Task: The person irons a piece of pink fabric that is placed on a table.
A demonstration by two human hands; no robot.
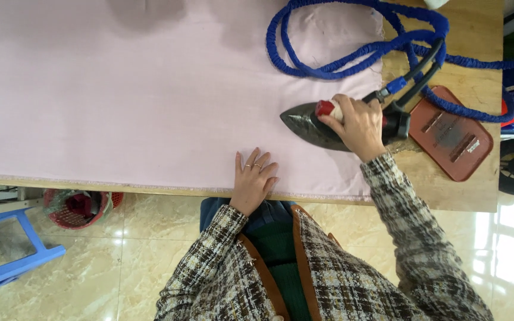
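Your right hand (pixel 359 123) grips the iron (pixel 316 126) (nose pointing to nine o'clock) on pink cloth (pixel 120 101); your left hand (pixel 252 178), at seven o'clock from it, lies flat and holds nothing.

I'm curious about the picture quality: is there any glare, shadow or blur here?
Head view: glare on the glossy floor at right; two soft shadows on the pink cloth along the top edge; the table edge bows slightly, a wide-lens effect; the right hand on the iron and the left hand look sharp.
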